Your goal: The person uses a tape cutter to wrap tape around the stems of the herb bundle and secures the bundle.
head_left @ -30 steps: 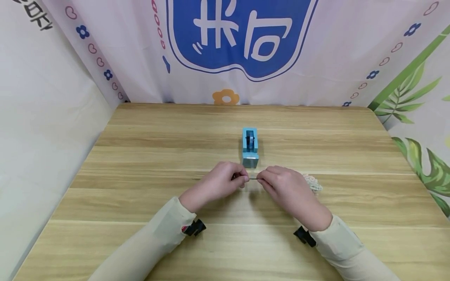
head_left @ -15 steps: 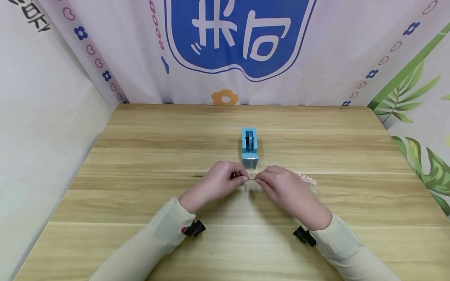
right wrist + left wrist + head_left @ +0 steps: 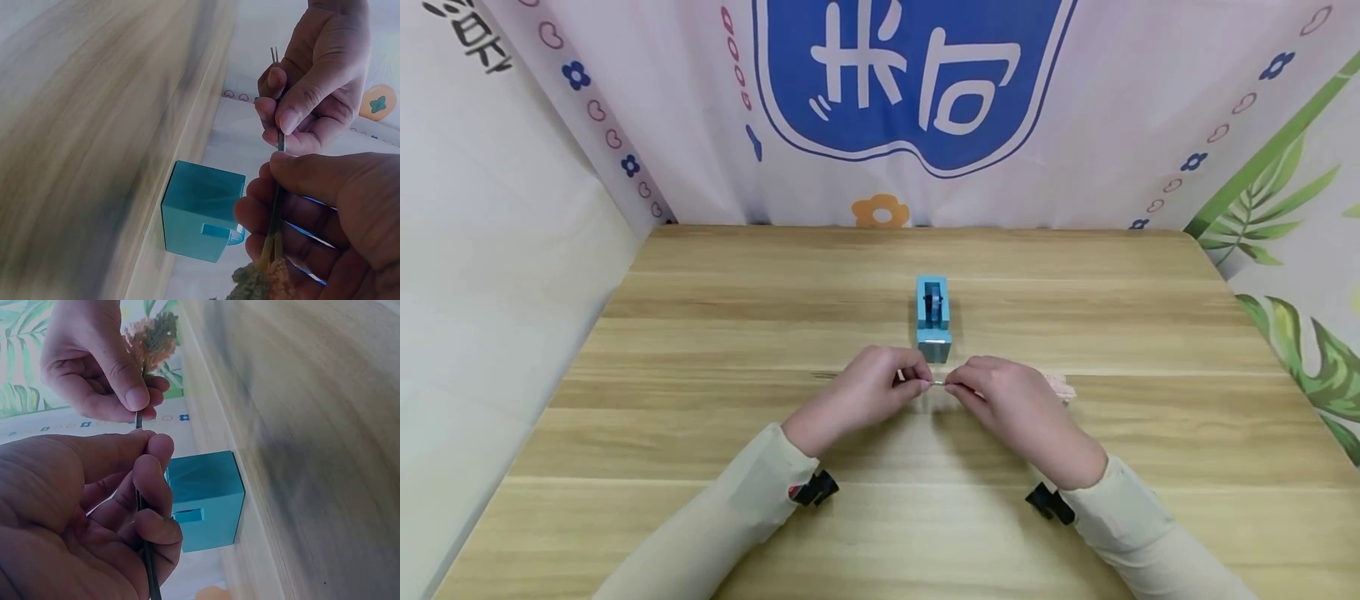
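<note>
A small bunch of flowers on thin dark stems lies level between both hands. Its peach and grey-green heads (image 3: 153,340) stick out past the right hand (image 3: 1018,400); the head view shows only a peach part (image 3: 1060,387). Thumb and fingertips of the left hand (image 3: 876,379) pinch the stems (image 3: 150,572) toward their cut ends. Closer to the blooms, the right hand pinches the same stems (image 3: 277,206). A short shiny bit of stem shows between the hands; whether tape is on it I cannot tell. Just beyond stands a blue tape dispenser (image 3: 934,347).
The wood-grain table (image 3: 700,333) reaches back to a printed curtain (image 3: 700,125). A plain white cloth (image 3: 497,250) borders its left side, and a leaf-print cloth (image 3: 1315,333) its right. Each sleeve cuff carries a small black device (image 3: 815,488).
The bunch has turned about its stems: the pale greenish blooms beside the right hand have given way to peach ones, and the stem ends lie differently. Both hands stay in nearly the same place.
</note>
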Available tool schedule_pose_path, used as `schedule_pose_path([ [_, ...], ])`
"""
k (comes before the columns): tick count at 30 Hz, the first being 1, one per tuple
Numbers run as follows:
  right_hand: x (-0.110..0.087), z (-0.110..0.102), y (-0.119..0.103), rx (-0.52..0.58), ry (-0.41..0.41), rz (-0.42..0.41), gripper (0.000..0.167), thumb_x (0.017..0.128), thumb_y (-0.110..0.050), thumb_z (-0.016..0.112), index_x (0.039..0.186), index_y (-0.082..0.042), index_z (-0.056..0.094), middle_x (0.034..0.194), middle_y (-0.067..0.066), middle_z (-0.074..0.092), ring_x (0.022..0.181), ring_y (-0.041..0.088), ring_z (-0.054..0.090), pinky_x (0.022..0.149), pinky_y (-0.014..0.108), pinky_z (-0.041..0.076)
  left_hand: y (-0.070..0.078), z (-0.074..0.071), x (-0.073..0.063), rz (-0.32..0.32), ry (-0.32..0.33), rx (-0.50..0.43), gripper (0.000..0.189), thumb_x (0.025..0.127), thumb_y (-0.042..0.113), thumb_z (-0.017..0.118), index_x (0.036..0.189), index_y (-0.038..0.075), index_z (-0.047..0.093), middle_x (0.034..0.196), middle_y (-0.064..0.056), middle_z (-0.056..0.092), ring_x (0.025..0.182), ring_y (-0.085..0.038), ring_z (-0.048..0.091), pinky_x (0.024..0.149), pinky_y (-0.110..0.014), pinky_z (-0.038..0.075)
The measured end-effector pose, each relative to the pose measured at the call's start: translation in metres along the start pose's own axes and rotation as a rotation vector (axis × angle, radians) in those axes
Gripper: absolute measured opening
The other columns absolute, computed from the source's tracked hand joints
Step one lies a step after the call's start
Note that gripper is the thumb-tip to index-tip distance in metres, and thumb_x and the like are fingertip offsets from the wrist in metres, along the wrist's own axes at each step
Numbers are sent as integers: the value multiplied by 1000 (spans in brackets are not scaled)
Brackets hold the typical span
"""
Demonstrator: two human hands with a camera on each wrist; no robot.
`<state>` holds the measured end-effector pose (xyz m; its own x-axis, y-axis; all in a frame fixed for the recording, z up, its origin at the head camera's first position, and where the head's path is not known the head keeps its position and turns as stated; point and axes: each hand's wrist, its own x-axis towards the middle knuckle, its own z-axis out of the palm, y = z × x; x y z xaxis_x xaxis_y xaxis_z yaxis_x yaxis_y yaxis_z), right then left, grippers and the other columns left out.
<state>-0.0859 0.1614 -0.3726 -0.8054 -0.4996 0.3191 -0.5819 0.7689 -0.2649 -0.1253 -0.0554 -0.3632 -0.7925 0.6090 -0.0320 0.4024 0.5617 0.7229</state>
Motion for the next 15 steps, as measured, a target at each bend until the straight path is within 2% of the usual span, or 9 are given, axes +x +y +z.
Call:
schedule_pose_path([
  [7,-1,3,0,-51,1,-40,4,97,-14,76,99,-14,79,92,-4,77,86,11,71,75,29,61,-2,2,-1,-24,-13,-10,12,103,11,66,99,5,76,87,-2,72,75,-8,56,67,-20,47],
  [15,-1,1,1,-77,11,-44,3,98,-15,75,98,-15,78,91,-5,74,84,9,69,72,29,60,-1,4,3,-12,-6,11,16,104,11,64,101,4,79,88,-4,74,77,-8,57,71,-21,48],
])
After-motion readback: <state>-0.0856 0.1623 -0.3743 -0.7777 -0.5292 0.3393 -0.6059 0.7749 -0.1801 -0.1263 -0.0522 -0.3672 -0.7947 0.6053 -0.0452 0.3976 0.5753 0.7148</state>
